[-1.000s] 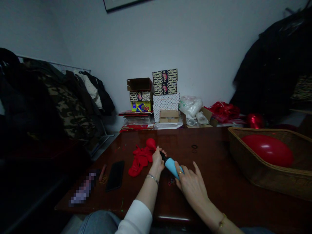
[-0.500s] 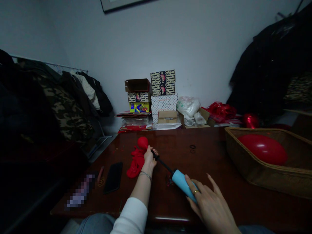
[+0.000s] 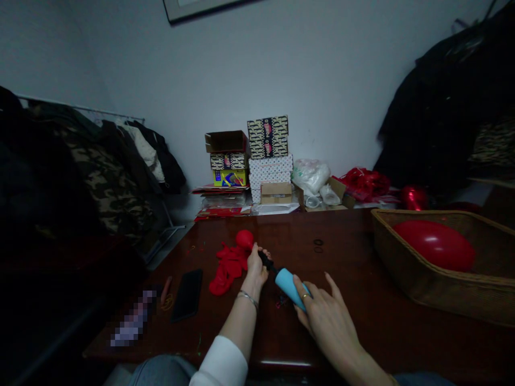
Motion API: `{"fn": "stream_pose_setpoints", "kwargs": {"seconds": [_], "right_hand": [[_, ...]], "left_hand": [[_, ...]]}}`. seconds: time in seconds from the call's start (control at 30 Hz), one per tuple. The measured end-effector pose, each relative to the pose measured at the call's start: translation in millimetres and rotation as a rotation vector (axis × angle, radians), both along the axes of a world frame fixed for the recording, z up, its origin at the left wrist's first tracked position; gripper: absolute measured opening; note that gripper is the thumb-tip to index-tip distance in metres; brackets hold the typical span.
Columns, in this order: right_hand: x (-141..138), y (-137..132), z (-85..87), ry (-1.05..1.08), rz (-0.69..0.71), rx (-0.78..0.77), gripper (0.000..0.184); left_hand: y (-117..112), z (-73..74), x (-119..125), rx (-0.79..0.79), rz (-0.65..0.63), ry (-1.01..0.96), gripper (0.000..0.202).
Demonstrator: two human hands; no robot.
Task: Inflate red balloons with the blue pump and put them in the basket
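Note:
My left hand is closed around the black nozzle end of a hand balloon pump and the neck of a small, partly filled red balloon. The fingers hide where balloon and nozzle meet. My right hand grips the light-blue barrel of the balloon pump, with its index finger along the barrel and one finger lifted away. Only a short stretch of black shaft shows between the hands. Flat red balloons lie in a heap on the table just left of my left hand.
On the right, a wicker basket holds a large inflated red balloon. A dark phone and a blurred-out item lie on the left of the table. Two dark rings lie mid-table. Stacked boxes stand behind.
Both hands have come closer together, and the blue barrel has slid up the black shaft toward my left hand. My left hand and the small balloon have shifted slightly right.

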State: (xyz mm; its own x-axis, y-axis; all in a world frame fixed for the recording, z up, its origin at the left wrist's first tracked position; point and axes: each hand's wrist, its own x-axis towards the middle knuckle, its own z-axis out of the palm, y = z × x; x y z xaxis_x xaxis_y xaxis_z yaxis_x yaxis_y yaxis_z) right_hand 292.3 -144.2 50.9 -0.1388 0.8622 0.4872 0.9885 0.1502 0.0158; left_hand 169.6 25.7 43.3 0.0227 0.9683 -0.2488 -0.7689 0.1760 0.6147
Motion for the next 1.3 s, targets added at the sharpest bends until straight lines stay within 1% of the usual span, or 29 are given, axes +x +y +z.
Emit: {"fn": "stream_pose_setpoints", "kwargs": {"seconds": [0.13, 0.23, 0.3, 0.37, 0.47, 0.6, 0.7, 0.8, 0.97, 1.17, 1.3], "right_hand": [[-8, 14, 2.7, -0.001, -0.013, -0.031, 0.05], [-11, 17, 3.8, 0.0, -0.016, -0.042, 0.049], [-12, 16, 4.1, 0.008, -0.015, -0.04, 0.049], [-12, 15, 3.9, 0.018, -0.014, -0.038, 0.049], [-10, 9, 2.3, 0.03, -0.007, -0.028, 0.051], [2, -5, -4.8, 0.044, 0.027, 0.014, 0.05], [15, -19, -13.0, 0.054, 0.052, 0.066, 0.049], [25, -31, -19.6, 0.072, 0.083, 0.141, 0.045], [30, -41, -19.7, 0.066, 0.09, 0.209, 0.042], [23, -34, -13.4, 0.039, 0.081, 0.186, 0.041], [12, -20, -7.5, 0.006, 0.035, 0.09, 0.045]], "left_hand": [[-4, -6.3, 4, -0.023, -0.017, -0.012, 0.026], [-3, -11.0, 2, -0.019, -0.04, -0.066, 0.019], [-1, -12.4, 1, -0.008, -0.018, -0.11, 0.017], [0, -12.0, 1, 0.006, 0.017, -0.123, 0.019], [4, -9.1, -1, 0.003, 0.046, -0.098, 0.025], [11, -4.9, -7, 0.008, 0.052, -0.083, 0.025], [15, -1.5, -12, 0.023, 0.035, -0.063, 0.024], [17, 1.8, -14, 0.003, 0.039, -0.041, 0.025], [17, 2.1, -14, -0.02, 0.049, -0.068, 0.026], [14, 0.5, -15, -0.022, 0.042, -0.101, 0.028], [7, -1.5, -8, -0.024, 0.033, -0.096, 0.029]]}}
